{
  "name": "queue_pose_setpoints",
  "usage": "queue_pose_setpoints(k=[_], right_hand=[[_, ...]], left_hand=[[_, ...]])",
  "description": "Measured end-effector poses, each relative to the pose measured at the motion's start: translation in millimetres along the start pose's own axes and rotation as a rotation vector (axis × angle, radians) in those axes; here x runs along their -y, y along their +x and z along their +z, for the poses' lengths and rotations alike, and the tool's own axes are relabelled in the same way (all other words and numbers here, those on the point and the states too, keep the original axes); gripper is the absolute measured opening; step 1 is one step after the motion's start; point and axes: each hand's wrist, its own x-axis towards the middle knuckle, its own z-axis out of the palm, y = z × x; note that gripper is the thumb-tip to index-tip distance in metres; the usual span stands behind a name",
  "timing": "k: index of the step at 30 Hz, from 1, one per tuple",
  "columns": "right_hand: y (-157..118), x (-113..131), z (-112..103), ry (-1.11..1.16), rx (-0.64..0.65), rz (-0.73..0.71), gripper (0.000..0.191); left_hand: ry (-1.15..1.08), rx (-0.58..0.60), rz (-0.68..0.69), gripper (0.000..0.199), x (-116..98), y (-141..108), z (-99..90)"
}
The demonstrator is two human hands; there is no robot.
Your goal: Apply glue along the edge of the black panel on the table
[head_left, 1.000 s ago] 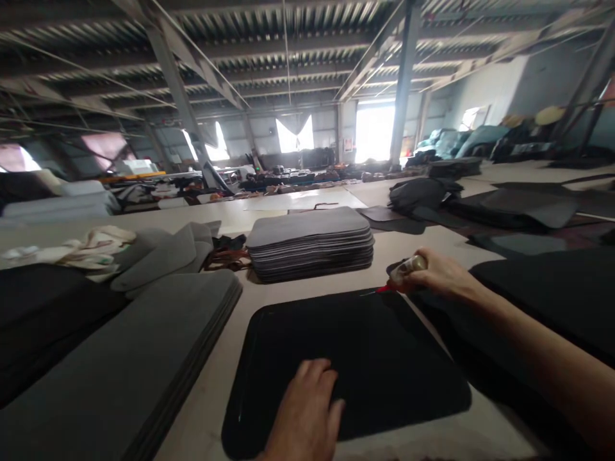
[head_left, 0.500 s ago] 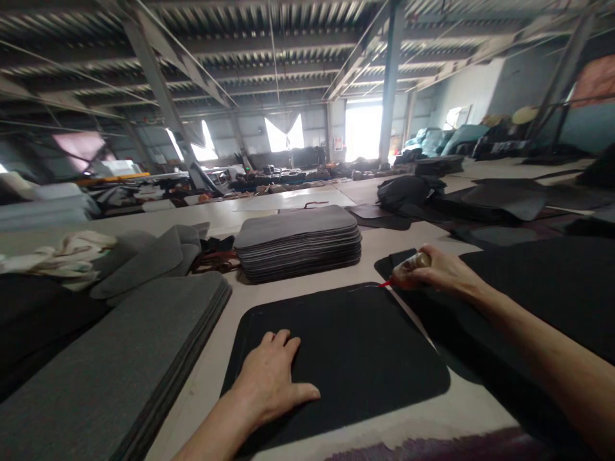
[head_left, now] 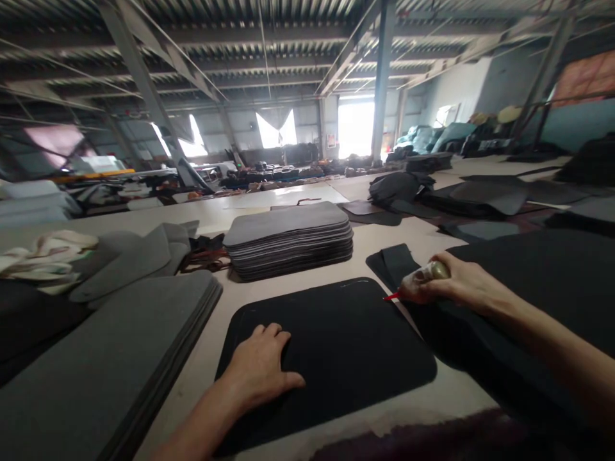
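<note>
Across the lower frame, pale table [head_left: 211,339] under everything. Right side: large dark sheet [head_left: 552,275], partly covered by the right forearm, near the work's right edge. Lower left: thick gray stack [head_left: 125,346]. Bottom center: black panel [head_left: 346,346], the piece being worked, flat, rounded corners. Just beyond it, mid-frame: stack of gray pieces [head_left: 288,237], close to the panel's far edge. Upper right of that: dark bundle [head_left: 398,189]. Left edge: crumpled cream cloth [head_left: 52,256].

Left hand [head_left: 264,362] open, fingers slightly bent, thumb out, palm down on panel's left half, holding nothing. Right hand [head_left: 461,275] closed around bottle [head_left: 423,282], tilted, red nozzle [head_left: 392,296] aimed left at panel's upper-right edge; tip contact can't tell.

Versus half a second ago: nozzle has gone from the upper-right corner to slightly down the right edge. Left hand keeps about the same spot on the panel. View shifted a little.
</note>
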Motion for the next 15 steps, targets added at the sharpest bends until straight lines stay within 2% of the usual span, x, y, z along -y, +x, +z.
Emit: queue_pose_setpoints(k=[7,15], right_hand=[[-22,-2,-3,0.019,0.048,0.039,0.065],[-12,-13,5,0.036,0.019,0.032,0.069]], left_hand=[[0.005,-0.002,0.007,0.077,1,1,-0.7],[0.014,0.028,-0.013,0.078,-1,0,-2.0]])
